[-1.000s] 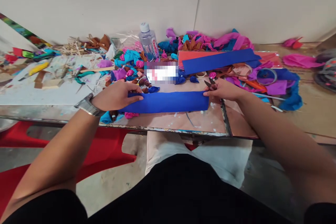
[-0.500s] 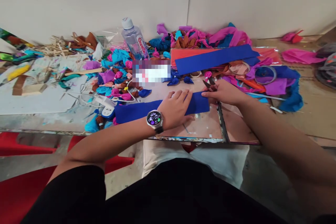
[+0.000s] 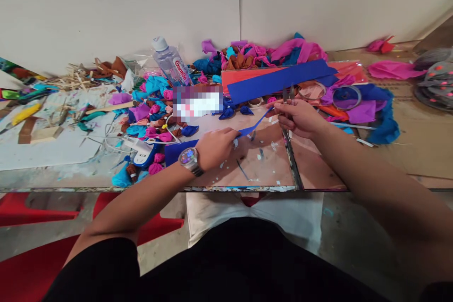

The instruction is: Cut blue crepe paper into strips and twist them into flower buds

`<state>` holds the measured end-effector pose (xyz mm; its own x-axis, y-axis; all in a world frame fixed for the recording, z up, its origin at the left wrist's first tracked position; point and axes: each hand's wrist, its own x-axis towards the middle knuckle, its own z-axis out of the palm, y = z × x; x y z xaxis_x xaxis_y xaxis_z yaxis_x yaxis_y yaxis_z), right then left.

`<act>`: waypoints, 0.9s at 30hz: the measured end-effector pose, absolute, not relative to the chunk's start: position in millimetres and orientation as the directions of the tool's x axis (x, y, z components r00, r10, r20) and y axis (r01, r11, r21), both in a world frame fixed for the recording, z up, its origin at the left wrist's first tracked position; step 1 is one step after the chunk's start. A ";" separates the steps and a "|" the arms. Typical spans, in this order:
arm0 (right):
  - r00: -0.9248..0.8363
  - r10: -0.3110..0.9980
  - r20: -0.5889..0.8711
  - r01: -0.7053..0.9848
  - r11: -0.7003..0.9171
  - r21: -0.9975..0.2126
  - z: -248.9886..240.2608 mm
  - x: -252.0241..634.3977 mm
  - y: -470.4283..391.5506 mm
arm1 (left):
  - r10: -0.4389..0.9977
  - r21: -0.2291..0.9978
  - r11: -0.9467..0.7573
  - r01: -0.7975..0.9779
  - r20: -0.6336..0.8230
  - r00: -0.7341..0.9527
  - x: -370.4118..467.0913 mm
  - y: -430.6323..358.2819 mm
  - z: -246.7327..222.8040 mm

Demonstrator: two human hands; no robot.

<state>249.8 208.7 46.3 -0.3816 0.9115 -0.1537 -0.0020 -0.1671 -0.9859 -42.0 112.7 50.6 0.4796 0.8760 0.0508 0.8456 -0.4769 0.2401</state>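
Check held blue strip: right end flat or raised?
Raised: the blue strip slopes up from left hand to right hand, which pinches it.

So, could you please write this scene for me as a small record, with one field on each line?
Left grip: at the middle of the blue strip; pinching or pressing, cannot tell
Right grip: pinching the strip's raised right end; dark scissors also in hand, blades pointing up
Strip's left end: low, over the table
Left wrist: watch
Behind: second blue piece across a red sheet; bottle
Left side: power strip
Right side: ring-shaped roll
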 end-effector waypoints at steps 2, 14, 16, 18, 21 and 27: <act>-0.301 0.950 -0.081 0.275 0.005 -0.961 43.5 258.7 216.1 | 0.909 0.340 -0.409 0.847 0.068 0.412 -55.5 117.7 67.4; -0.460 0.888 0.004 0.876 0.454 -0.162 25.7 298.4 240.7 | 0.522 0.788 -0.109 0.606 -0.473 0.710 -108.1 170.3 102.5; -0.433 0.901 0.014 0.886 0.429 -0.178 28.6 298.3 238.5 | 0.509 0.801 -0.121 0.587 -0.457 0.729 -103.9 172.8 93.0; -0.387 0.920 0.059 0.895 0.390 -0.216 35.8 293.8 232.4 | 0.514 0.811 -0.179 0.557 -0.406 0.756 -97.7 170.5 86.0; -0.394 0.891 0.226 0.818 0.452 -0.355 48.4 275.0 214.8 | 0.536 0.793 -0.313 0.523 -0.307 0.786 -85.5 158.6 81.8; -0.805 0.592 0.043 0.353 0.535 -0.768 57.6 228.0 175.0 | 0.553 0.706 -0.481 0.520 -0.216 0.805 -69.2 120.0 86.7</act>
